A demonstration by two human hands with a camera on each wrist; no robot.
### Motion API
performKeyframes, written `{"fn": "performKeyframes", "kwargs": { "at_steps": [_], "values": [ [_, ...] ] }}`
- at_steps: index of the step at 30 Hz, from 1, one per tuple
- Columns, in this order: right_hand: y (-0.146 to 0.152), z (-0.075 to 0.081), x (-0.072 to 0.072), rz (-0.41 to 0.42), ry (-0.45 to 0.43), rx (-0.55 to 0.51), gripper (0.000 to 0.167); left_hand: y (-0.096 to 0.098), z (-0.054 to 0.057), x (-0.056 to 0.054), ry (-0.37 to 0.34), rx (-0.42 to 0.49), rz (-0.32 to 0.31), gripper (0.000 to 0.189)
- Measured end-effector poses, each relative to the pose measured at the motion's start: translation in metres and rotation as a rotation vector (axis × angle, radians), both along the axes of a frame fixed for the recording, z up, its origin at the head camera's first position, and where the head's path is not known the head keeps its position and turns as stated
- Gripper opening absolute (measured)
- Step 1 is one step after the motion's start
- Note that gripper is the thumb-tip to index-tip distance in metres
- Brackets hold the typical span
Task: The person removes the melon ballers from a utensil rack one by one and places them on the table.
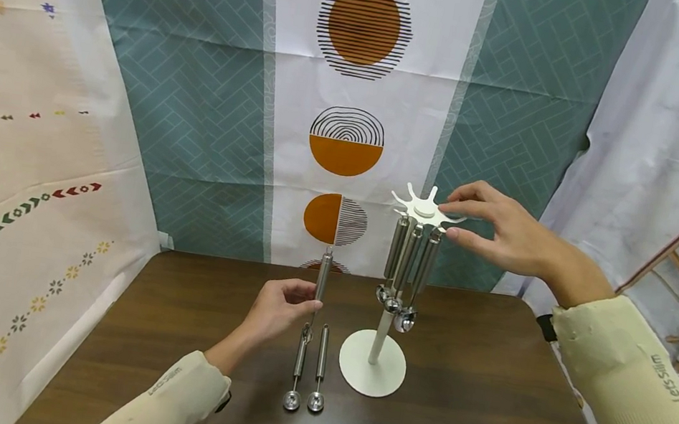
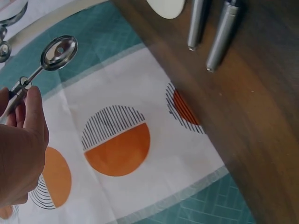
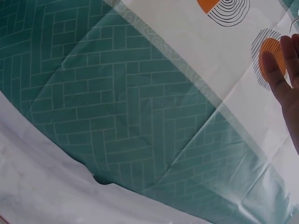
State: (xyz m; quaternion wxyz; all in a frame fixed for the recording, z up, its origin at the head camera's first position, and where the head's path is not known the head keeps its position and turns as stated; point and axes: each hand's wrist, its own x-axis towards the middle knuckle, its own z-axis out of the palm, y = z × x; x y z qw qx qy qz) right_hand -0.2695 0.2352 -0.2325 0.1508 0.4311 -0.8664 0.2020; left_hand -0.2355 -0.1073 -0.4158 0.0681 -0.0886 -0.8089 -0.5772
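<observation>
My left hand pinches the steel handle of a melon baller upright above the table; its scoop end points down, and a small hole shows in the bowl in the left wrist view. A white rack with a round base and a top of several curved arms stands to the right. Three similar steel tools hang from its near arms. My right hand reaches to the rack's top, fingers extended and thumb apart, fingertips right at an arm and beside the nearest hanging handle.
Two more steel scoops lie side by side on the brown table, left of the rack's base, bowls toward me. A patterned cloth hangs behind the table, with light cloths at both sides.
</observation>
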Motion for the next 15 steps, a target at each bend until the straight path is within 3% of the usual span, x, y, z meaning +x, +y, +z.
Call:
{"fn": "performKeyframes", "kwargs": {
  "at_steps": [15],
  "values": [
    [-0.003,0.001,0.003,-0.019,-0.019,-0.042,0.021,-0.013,-0.024,0.0,0.004,-0.013,0.042,0.021]
  ]
}}
